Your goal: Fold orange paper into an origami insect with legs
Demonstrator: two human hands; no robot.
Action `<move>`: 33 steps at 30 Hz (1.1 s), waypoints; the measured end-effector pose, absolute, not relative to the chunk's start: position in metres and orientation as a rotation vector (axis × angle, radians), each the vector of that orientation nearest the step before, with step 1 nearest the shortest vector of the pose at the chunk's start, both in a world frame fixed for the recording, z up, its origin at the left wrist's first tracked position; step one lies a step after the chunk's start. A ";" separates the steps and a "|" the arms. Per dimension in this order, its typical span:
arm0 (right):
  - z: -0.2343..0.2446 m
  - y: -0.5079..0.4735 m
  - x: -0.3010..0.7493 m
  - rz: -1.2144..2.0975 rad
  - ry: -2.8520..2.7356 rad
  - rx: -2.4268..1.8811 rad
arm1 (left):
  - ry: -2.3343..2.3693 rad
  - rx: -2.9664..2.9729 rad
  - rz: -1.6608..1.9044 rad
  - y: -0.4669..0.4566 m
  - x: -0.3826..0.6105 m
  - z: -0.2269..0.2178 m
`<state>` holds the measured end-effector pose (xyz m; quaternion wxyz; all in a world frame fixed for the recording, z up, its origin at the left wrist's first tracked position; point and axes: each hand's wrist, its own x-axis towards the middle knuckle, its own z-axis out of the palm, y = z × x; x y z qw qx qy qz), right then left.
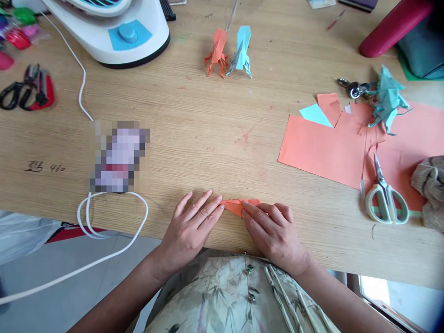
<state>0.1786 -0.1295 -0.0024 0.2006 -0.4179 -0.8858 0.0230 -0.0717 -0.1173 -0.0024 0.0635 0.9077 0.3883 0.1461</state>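
A small folded piece of orange paper (233,206) lies flat near the table's front edge, between my two hands. My left hand (192,227) rests with its fingers stretched out and spread, its fingertips at the paper's narrow left tip. My right hand (275,233) presses the paper's wider right part, with the index finger on top and the other fingers bent; my palm hides what lies under it. Farther back stand two folded paper figures, an orange one (218,48) and a light blue one (243,48).
Scissors (387,203) lie on orange paper sheets (322,145) at the right, near a teal paper figure (388,99). A blurred phone (120,157) and white cable (147,210) lie left. Behind are a white appliance base (138,46) and black-handled tools (29,90).
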 end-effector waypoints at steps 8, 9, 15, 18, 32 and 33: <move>-0.005 -0.130 0.180 0.091 -2.491 -1.183 | 0.995 2.680 0.662 -0.104 -0.044 -0.003; -0.005 -0.130 0.180 0.091 -2.484 -1.191 | 0.993 2.678 0.663 -0.102 -0.042 -0.004; -0.004 -0.127 0.177 0.167 -2.414 -1.256 | 0.999 2.686 0.628 -0.099 -0.037 -0.007; -0.003 -0.126 0.177 0.200 -2.391 -1.273 | 0.994 2.649 0.620 -0.099 -0.033 -0.007; -0.008 -0.130 0.188 0.305 -2.252 -1.217 | 1.075 2.619 0.637 -0.097 -0.023 -0.004; -0.008 -0.130 0.188 0.317 -2.256 -1.215 | 1.082 2.623 0.638 -0.097 -0.023 -0.004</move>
